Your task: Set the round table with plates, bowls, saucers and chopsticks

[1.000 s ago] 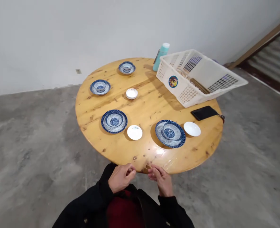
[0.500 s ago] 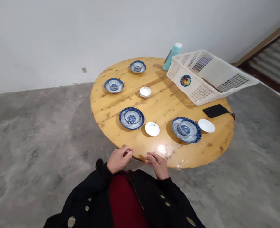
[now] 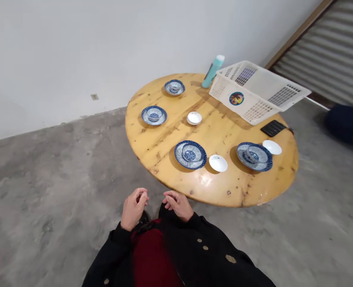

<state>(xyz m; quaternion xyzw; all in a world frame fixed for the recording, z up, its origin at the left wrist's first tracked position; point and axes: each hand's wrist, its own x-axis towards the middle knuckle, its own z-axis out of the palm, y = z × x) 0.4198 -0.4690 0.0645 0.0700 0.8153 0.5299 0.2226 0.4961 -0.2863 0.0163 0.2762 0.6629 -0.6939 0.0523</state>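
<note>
My left hand (image 3: 135,207) and my right hand (image 3: 178,204) hover in front of my body, just off the near table edge. Both are empty, with fingers loosely curled and apart, touching nothing. Nearest to them on the round wooden table (image 3: 170,131) is a blue-and-white plate (image 3: 178,158) with a patterned bowl (image 3: 190,153) in it. Beside it sits a small white bowl (image 3: 218,163). Further right, another blue-rimmed plate (image 3: 268,164) carries a bowl (image 3: 252,154), near a second white bowl (image 3: 272,147).
Two more plate-and-bowl sets, a left one (image 3: 154,115) and a far one (image 3: 174,87), sit beyond small stacked white dishes (image 3: 194,117). A teal bottle (image 3: 213,71), a white plastic basket (image 3: 239,95) and a black phone (image 3: 272,128) are at the back right. A dark object (image 3: 346,124) lies at the right.
The view has turned right, and the table edge now lies further to the right of my hands. Both hands have drawn back from the edge. The dishes keep their places on the table.
</note>
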